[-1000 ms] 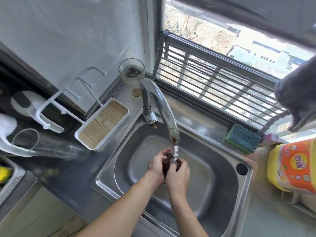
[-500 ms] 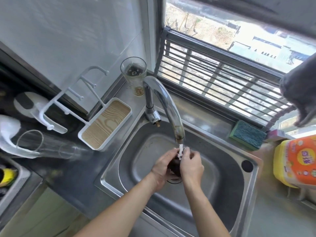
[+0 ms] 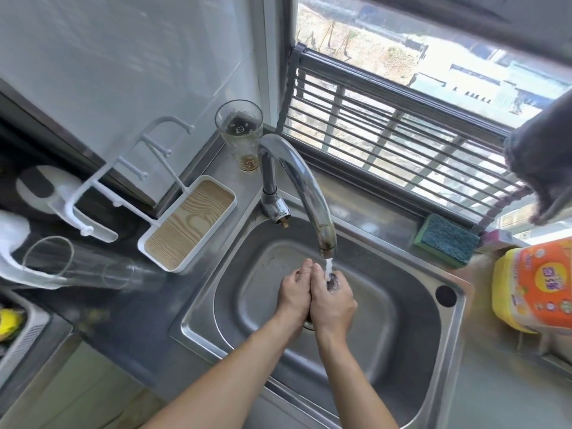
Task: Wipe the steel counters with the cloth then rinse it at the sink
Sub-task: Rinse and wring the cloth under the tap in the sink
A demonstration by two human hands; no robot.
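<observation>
Now pressing together, left hand (image 3: 294, 292) and right hand (image 3: 332, 300) closing tighter than a moment ago around the dark cloth (image 3: 331, 280) under the tap stream (image 3: 328, 266) over the sink (image 3: 402, 351) middle, rinsing well underway.

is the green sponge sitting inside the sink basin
No, the green sponge lies on the ledge behind the sink, below the window bars.

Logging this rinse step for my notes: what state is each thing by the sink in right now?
Tap: running.
Cloth: bunched, under the stream.
Left hand: curled against the cloth.
Right hand: grip on the cloth.
Sink: no standing water visible.
Upright glass: nearly empty.
Lying glass: on its side.
Sponge: flat on the ledge.
</observation>
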